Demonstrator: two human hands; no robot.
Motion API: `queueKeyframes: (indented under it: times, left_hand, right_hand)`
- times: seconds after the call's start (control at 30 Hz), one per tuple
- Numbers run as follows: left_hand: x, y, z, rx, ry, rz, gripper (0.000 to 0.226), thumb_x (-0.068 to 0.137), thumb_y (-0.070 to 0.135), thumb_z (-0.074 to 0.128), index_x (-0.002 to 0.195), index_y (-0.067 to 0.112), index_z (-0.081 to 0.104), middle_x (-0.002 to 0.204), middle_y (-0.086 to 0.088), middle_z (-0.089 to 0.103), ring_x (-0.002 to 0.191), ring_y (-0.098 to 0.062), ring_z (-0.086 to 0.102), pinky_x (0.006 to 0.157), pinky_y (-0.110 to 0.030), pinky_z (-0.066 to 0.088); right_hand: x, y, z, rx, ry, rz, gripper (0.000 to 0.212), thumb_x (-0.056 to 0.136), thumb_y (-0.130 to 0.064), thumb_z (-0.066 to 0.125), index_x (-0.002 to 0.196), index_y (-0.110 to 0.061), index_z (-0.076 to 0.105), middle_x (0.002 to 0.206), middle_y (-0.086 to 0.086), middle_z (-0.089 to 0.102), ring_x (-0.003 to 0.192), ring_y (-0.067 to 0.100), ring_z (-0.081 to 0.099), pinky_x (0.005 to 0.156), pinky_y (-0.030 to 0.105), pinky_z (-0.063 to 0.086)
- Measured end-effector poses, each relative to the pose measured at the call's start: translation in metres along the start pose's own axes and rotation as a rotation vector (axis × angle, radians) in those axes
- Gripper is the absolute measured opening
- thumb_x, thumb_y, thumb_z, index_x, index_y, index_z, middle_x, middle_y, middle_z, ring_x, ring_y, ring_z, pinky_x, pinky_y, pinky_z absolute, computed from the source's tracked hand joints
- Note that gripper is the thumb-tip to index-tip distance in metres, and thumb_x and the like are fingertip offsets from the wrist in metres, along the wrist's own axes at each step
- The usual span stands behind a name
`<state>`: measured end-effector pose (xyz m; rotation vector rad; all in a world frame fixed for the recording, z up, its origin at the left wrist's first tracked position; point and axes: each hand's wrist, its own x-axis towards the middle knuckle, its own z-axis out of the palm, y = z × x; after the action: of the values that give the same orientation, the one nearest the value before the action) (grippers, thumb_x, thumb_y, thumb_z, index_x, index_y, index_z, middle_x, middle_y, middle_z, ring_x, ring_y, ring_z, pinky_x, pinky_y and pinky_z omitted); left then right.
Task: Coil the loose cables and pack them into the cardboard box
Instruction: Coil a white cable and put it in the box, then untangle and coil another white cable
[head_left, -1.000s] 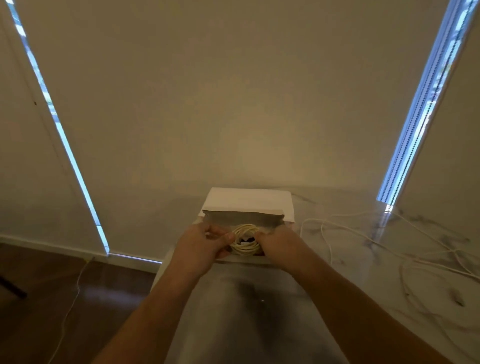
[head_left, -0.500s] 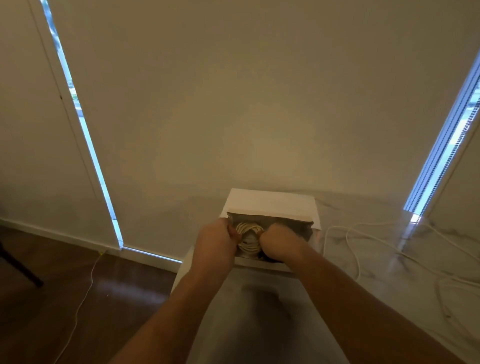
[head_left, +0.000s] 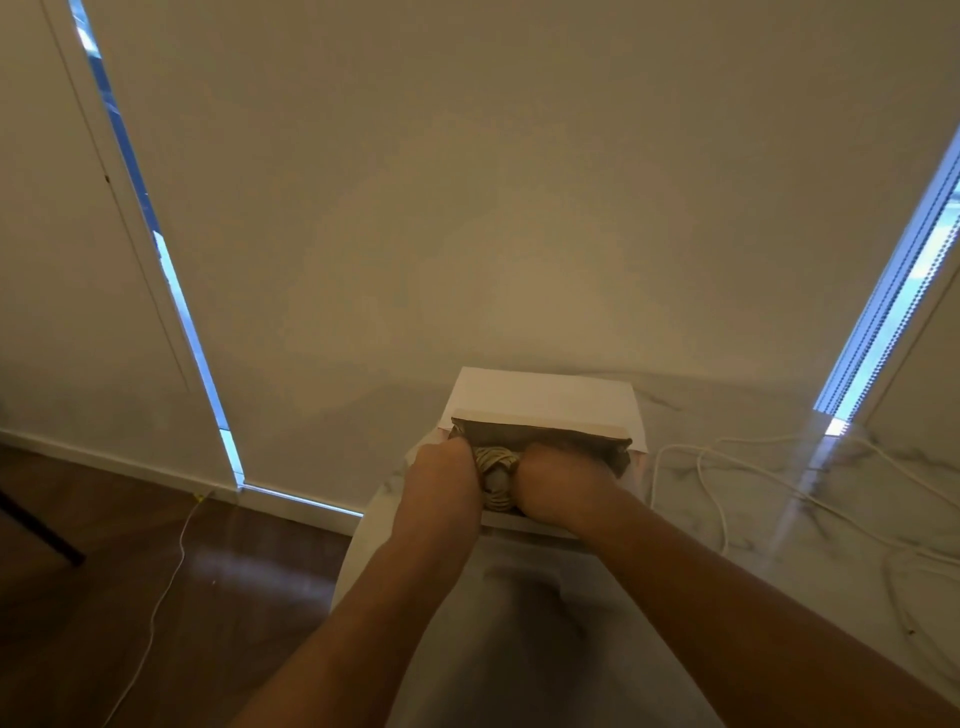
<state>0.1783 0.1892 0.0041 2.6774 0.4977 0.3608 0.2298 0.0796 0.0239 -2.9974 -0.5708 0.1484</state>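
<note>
Coiled cable (head_left: 496, 470) sits inside the cardboard box (head_left: 545, 397); my left hand (head_left: 441, 475) and right hand (head_left: 558, 486) clamp its sides

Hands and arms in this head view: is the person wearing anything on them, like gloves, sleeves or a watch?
Nothing shows. The left hand and right hand are bare, without gloves, and no ring can be seen from this side. Both forearms are uncovered down to the bottom edge of the picture: no sleeve, watch or wristband is in view.
</note>
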Motion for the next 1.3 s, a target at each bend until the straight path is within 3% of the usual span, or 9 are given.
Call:
queueKeyframes:
  times: [0.17,0.37,0.57,0.67,0.8,0.9,1.03,1.13,1.3]
  left_hand:
    - [0.004,0.005,-0.003,0.156,-0.063,-0.002,0.025,0.098,0.007,0.051,0.120,0.004,0.060,0.121,-0.012,0.064,0.110,-0.024,0.062,0.088,-0.027,0.048]
    - [0.008,0.015,-0.004,0.262,-0.161,-0.025,0.025,0.098,0.008,0.054,0.121,0.002,0.061,0.125,-0.014,0.062,0.115,-0.026,0.061,0.085,-0.027,0.045]
    - [0.005,0.013,-0.002,0.250,-0.114,0.049,0.025,0.099,0.010,0.050,0.120,0.004,0.062,0.121,-0.013,0.064,0.111,-0.024,0.063,0.088,-0.028,0.047]
    - [0.004,0.009,-0.002,0.205,-0.080,0.058,0.024,0.098,0.011,0.051,0.117,0.005,0.065,0.117,-0.013,0.066,0.106,-0.025,0.064,0.081,-0.026,0.046]
    - [-0.001,0.004,-0.002,0.097,0.082,0.144,0.015,0.094,0.015,0.057,0.102,0.011,0.069,0.104,-0.010,0.065,0.086,-0.023,0.061,0.069,-0.026,0.040]
    - [-0.011,0.005,-0.006,-0.009,0.180,0.263,0.013,0.094,0.022,0.058,0.095,0.014,0.068,0.094,-0.006,0.063,0.081,-0.018,0.054,0.067,-0.027,0.037]
    - [-0.033,0.014,-0.010,-0.151,0.244,0.396,0.013,0.095,0.029,0.060,0.101,0.024,0.069,0.092,0.004,0.066,0.078,-0.009,0.053,0.063,-0.018,0.034]
    - [-0.057,0.030,-0.012,-0.265,0.202,0.445,0.012,0.096,0.033,0.057,0.101,0.031,0.069,0.089,0.012,0.068,0.079,-0.004,0.059,0.070,-0.020,0.047]
    - [-0.092,0.062,-0.004,-0.372,0.105,0.454,0.012,0.097,0.035,0.056,0.100,0.033,0.068,0.083,0.020,0.063,0.077,0.009,0.055,0.067,-0.005,0.039]
  right_hand:
    - [0.005,0.004,0.003,-0.122,0.015,-0.070,0.024,0.092,-0.030,0.054,0.107,-0.015,0.065,0.103,0.006,0.066,0.092,0.023,0.061,0.082,0.036,0.049]
    - [0.013,0.006,0.005,-0.186,0.062,-0.118,0.024,0.094,-0.033,0.053,0.103,-0.015,0.066,0.090,0.004,0.058,0.080,0.021,0.052,0.073,0.033,0.042]
    - [0.010,0.007,0.008,-0.201,0.146,-0.110,0.023,0.093,-0.034,0.055,0.099,-0.016,0.067,0.083,0.003,0.056,0.075,0.019,0.052,0.069,0.032,0.040]
    - [0.006,0.010,0.009,-0.144,0.197,-0.090,0.024,0.092,-0.036,0.058,0.096,-0.015,0.066,0.078,0.001,0.054,0.074,0.018,0.053,0.069,0.032,0.041]
    - [-0.009,0.017,0.008,-0.085,0.260,-0.123,0.025,0.094,-0.039,0.056,0.081,-0.018,0.061,0.062,-0.004,0.046,0.057,0.011,0.047,0.061,0.029,0.038]
    - [-0.031,0.024,0.003,-0.075,0.287,-0.188,0.024,0.096,-0.041,0.051,0.090,-0.020,0.061,0.063,-0.005,0.045,0.057,0.011,0.047,0.061,0.029,0.038]
    - [-0.072,0.044,-0.003,0.047,0.421,-0.261,0.029,0.100,-0.046,0.040,0.083,-0.024,0.048,0.074,-0.006,0.047,0.065,0.012,0.045,0.063,0.027,0.032]
    - [-0.101,0.064,-0.005,0.162,0.441,-0.235,0.031,0.100,-0.048,0.037,0.083,-0.027,0.051,0.073,-0.007,0.051,0.063,0.009,0.046,0.060,0.024,0.033]
    - [-0.129,0.108,-0.005,0.276,0.434,-0.087,0.030,0.099,-0.050,0.040,0.082,-0.029,0.053,0.065,-0.008,0.052,0.060,0.004,0.050,0.058,0.017,0.034]
